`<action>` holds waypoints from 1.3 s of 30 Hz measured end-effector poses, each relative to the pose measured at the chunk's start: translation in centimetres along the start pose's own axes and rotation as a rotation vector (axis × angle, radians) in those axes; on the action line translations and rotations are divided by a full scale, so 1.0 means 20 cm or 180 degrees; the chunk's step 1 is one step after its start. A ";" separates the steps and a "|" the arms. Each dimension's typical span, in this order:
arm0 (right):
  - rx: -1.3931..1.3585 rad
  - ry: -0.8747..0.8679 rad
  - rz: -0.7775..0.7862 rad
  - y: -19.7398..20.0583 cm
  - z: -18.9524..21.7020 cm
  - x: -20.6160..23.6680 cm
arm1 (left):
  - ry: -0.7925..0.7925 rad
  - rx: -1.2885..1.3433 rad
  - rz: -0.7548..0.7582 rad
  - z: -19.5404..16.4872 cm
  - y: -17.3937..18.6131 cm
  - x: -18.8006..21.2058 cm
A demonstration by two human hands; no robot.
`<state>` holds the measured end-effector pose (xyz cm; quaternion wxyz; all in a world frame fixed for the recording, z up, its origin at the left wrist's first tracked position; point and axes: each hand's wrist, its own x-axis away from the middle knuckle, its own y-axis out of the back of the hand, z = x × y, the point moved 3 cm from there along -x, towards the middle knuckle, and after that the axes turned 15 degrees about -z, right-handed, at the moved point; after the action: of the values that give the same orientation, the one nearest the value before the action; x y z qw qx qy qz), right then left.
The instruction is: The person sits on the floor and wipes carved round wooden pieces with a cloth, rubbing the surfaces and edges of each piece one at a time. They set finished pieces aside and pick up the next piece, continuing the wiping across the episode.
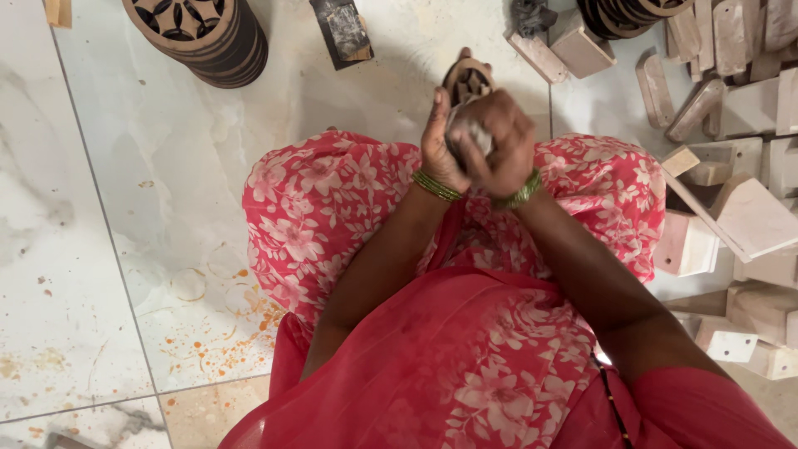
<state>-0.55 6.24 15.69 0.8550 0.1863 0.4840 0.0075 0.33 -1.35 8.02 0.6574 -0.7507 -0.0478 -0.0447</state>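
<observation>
both hands' fingers are clamping together: the right hand (503, 141) is pressing a grey pad (470, 133) against a carved disc (467, 81) that the left hand (438, 137) is gripping above the lap. this looks like rubbing the disc smooth; next it likely needs turning to a fresh side. disc stacks (204, 37) and wooden blocks (740, 125) are lying around on the floor (108, 208).

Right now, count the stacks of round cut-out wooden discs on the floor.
2. One stack lies on the floor at the upper left; another stack sits at the top right edge, partly cut off. The left hand and right hand hold a single such disc. More may lie outside the view.
</observation>
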 end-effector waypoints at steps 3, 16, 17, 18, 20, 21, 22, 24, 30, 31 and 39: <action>0.0423 -0.0086 -0.0208 0.01 -0.07 0.00 | 0.0419 -0.0204 -0.0424 0.02 0.05 0.03; 0.0004 -0.0587 0.0588 0.01 -0.04 0.04 | 0.0033 -0.0214 -0.0200 -0.01 0.10 -0.04; 0.0127 -0.0600 0.0532 0.01 -0.05 0.03 | 0.0024 -0.0301 -0.0183 0.00 0.09 -0.04; 0.0250 -0.0608 0.0469 0.02 -0.07 0.03 | 0.0017 -0.0393 -0.0160 0.00 0.07 -0.03; 0.0530 -0.0741 0.0353 0.03 -0.10 0.02 | 0.0140 -0.0544 -0.0131 -0.01 0.03 0.01; 0.0680 -0.0850 0.0288 0.04 -0.12 0.01 | 0.0190 -0.0622 -0.0098 -0.01 0.01 0.02; 0.0836 -0.0967 0.0221 0.05 -0.13 0.01 | 0.0175 -0.0714 -0.0036 -0.01 -0.01 0.03; 0.1079 -0.0859 0.0050 0.07 -0.13 0.00 | 0.0155 -0.0890 0.0059 0.01 -0.01 0.05; -0.0360 -0.0573 0.0591 0.04 -0.07 0.03 | 0.0206 -0.0225 -0.0437 0.05 0.17 -0.07; -0.0280 -0.0614 0.0665 0.03 -0.04 0.04 | 0.0184 -0.0062 -0.0383 0.04 0.20 -0.09; 0.1288 -0.0885 0.0025 0.09 -0.22 -0.01 | 0.0412 -0.0329 0.0086 0.05 -0.01 0.06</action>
<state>-4.06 9.24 14.43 0.8586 0.3548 0.3526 -0.1120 1.47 -0.32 8.19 0.6201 -0.7797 0.0073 -0.0866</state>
